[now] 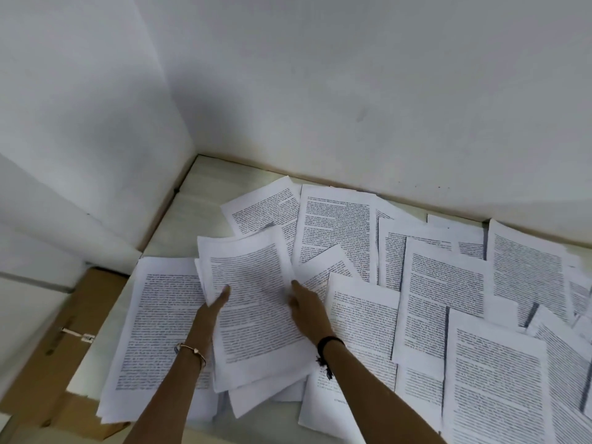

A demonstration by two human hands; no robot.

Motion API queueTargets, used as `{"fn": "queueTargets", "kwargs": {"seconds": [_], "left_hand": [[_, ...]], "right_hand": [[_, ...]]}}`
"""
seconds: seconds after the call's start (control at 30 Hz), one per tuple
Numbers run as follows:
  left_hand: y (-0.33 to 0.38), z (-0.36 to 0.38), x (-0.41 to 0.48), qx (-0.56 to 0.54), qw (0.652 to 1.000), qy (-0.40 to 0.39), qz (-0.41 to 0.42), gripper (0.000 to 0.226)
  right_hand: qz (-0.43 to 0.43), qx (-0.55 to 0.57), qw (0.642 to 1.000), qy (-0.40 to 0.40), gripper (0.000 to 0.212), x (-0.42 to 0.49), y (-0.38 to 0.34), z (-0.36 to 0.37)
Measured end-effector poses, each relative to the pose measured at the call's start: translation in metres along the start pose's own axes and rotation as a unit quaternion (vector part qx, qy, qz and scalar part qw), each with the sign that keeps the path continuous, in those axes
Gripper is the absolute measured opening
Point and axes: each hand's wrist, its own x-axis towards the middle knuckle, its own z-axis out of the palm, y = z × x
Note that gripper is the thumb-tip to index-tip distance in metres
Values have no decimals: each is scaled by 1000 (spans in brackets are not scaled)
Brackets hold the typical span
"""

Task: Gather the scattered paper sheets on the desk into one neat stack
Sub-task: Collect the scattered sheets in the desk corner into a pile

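Many printed paper sheets lie scattered and overlapping across the pale desk [198, 190]. A small bundle of sheets [256, 302] sits tilted in the middle, on top of the others. My left hand [213, 310] holds the bundle's left edge, thumb on top and fingers hidden beneath. My right hand [307, 307] holds its right edge, fingers partly tucked under the paper. A single sheet [160, 325] lies to the left of the bundle. Several more sheets [448, 283] spread to the right up to the frame's edge.
White walls [352, 91] close the desk at the back and left, meeting in a corner. A brown cardboard box [61, 341] stands off the desk's left edge, lower down. Bare desk surface shows only near the back left corner.
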Motion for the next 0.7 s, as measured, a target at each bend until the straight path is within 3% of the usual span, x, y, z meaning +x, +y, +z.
{"fn": "queueTargets", "kwargs": {"seconds": [0.1, 0.2, 0.3, 0.4, 0.5, 0.6, 0.7], "left_hand": [[-6, 3, 6, 51, 998, 29, -6, 37], [-8, 2, 16, 89, 992, 92, -2, 36], [-4, -6, 22, 135, 971, 197, 32, 34], [7, -22, 19, 140, 934, 320, 79, 38], [17, -42, 18, 129, 905, 396, 82, 42], [18, -59, 19, 144, 897, 410, 80, 43], [15, -65, 21, 151, 895, 413, 71, 43]], "right_hand": [[-61, -96, 993, -27, 36, 13, 0, 0], [-107, -123, 987, 7, 30, 29, -1, -10], [-83, -87, 991, 64, 33, 45, 0, -18], [-82, -105, 989, 72, 38, 56, -8, -15], [-70, -153, 985, 36, 64, 67, -25, -6], [-25, -253, 967, -17, 95, 79, -42, 9], [8, -278, 960, -31, 99, 90, -61, 26]]}}
